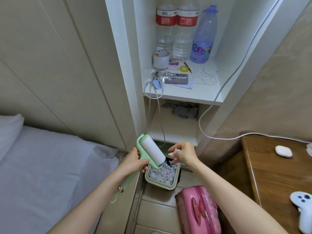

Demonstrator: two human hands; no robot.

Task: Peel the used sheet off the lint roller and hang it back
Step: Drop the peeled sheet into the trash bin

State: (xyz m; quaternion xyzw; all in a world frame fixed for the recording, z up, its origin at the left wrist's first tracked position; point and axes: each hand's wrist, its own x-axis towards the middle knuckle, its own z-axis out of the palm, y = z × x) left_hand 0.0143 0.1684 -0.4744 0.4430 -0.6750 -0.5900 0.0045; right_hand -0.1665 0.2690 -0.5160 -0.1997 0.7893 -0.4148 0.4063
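My left hand [133, 160] grips the pale green handle of the lint roller [152, 150], whose white sheet roll points up and away, tilted left. The handle's loop hangs below my wrist. To its right, my right hand [182, 153] pinches a crumpled white sheet [175, 152] between the fingertips, directly above a small bin [160, 184]. The bin stands on the floor and is full of white paper scraps.
A bed with white bedding [42, 166] lies on the left. White shelves [182, 95] ahead hold water bottles, tape, keys and cables. A pink suitcase [199, 210] sits beside the bin. A wooden table [276, 169] on the right carries a white case and a controller.
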